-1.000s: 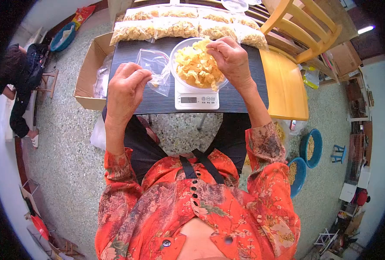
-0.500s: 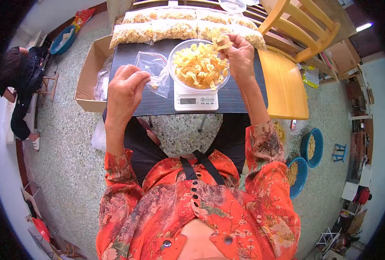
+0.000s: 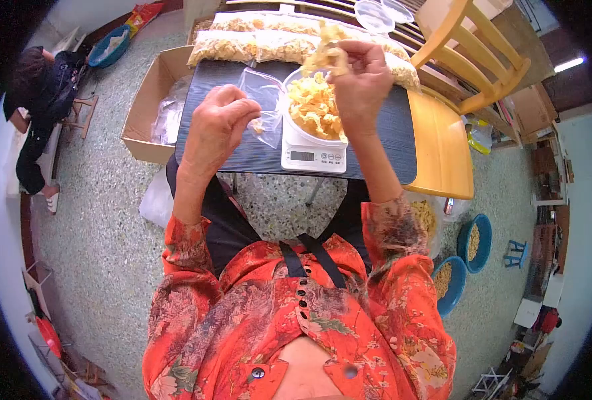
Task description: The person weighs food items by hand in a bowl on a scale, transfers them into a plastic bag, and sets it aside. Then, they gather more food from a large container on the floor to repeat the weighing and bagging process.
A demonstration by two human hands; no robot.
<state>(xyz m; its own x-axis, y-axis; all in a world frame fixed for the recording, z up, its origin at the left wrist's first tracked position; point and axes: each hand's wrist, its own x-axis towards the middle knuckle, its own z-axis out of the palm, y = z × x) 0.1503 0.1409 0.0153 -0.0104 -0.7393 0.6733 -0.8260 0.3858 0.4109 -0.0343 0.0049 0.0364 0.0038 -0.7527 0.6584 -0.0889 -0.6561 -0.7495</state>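
Speckled floor [image 3: 116,233] surrounds our dark rectangular table [image 3: 242,160], where a round translucent plastic bowl [image 3: 301,135] of crinkled yellow pieces [image 3: 312,105] sits on a white digital scale [image 3: 314,157]. Hands apart, our left hand [image 3: 217,123] pinches a clear plastic bag [image 3: 260,100] beside the bowl; our right hand [image 3: 362,90] grips others near its far edge.

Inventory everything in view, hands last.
Rectangular table: 1, dark, centre
Digital scale: 1, white, on table
Round plastic bowl: 1, translucent, on scale
Curled pieces: many, yellow, in bowl
Near-empty plastic bag: 1, clear, beside bowl
Filled plastic bags: several, clear, table's back
Cardboard box: 1, brown, left
Slatted wooden chair: 1, yellow, upper right
Round basins: 3, blue, floor
Small stool: 1, blue, right
Seated person: 1, dark clothes, left
Other clutter: uncounted, mixed, edges
Left hand: 1, bare, pinching bag
Right hand: 1, bare, holding pieces
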